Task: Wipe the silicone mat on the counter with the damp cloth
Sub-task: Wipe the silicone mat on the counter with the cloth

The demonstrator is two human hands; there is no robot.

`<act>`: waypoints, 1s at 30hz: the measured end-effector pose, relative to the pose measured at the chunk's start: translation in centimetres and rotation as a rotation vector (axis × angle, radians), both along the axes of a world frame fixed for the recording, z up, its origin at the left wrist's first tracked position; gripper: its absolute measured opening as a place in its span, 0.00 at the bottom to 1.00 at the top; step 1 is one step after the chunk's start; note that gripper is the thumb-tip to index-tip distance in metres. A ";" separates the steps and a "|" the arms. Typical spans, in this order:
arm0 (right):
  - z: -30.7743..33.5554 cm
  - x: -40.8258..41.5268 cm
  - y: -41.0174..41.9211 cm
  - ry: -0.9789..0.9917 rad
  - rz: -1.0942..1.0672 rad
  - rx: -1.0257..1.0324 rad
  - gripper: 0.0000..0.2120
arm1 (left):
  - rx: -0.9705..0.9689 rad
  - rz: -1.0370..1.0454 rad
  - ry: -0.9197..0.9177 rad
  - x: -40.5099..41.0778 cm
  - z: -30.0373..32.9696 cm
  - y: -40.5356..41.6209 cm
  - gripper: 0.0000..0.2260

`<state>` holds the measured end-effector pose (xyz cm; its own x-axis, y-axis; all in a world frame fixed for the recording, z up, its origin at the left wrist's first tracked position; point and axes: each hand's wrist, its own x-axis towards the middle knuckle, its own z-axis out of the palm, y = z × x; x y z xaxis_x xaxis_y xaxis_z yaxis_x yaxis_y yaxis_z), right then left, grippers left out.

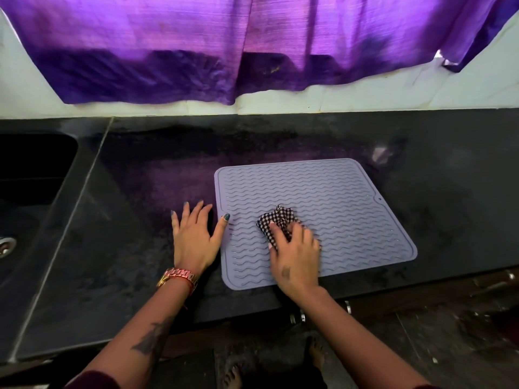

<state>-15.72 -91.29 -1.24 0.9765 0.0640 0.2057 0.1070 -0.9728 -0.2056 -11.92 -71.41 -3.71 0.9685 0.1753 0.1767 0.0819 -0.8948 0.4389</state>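
I see the silicone mat point(323, 209), pale lilac with wavy ridges, lying flat on the dark counter point(449, 192) at centre right of the frame, its near edge close to the counter's front lip. My right hand point(296, 255) sits on the mat's lower middle, fingers curled down over the bunched checked cloth point(278, 220), pressing it to the ridges. My left hand point(193, 240) lies flat and spread on the counter just left of the mat, its thumb tip over the mat's left edge; a pink watch point(179, 279) is on that wrist. A dark sink point(33, 178) fills the left side, and a purple curtain point(224, 46) hangs across the top.
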 end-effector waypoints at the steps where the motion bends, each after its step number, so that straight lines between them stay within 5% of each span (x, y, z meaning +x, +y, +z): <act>1: -0.3 -0.2 0.4 -0.008 0.010 -0.037 0.20 | -0.005 -0.003 0.000 0.0 0.0 0.0 0.38; 16: 0.8 -0.8 3.1 -0.033 0.086 0.044 0.16 | -0.067 -0.005 -0.033 -0.4 0.4 -0.1 0.38; 30: 0.1 -3.2 6.6 0.031 0.365 -0.011 0.20 | -0.381 -0.040 -0.141 -0.8 0.4 0.6 0.42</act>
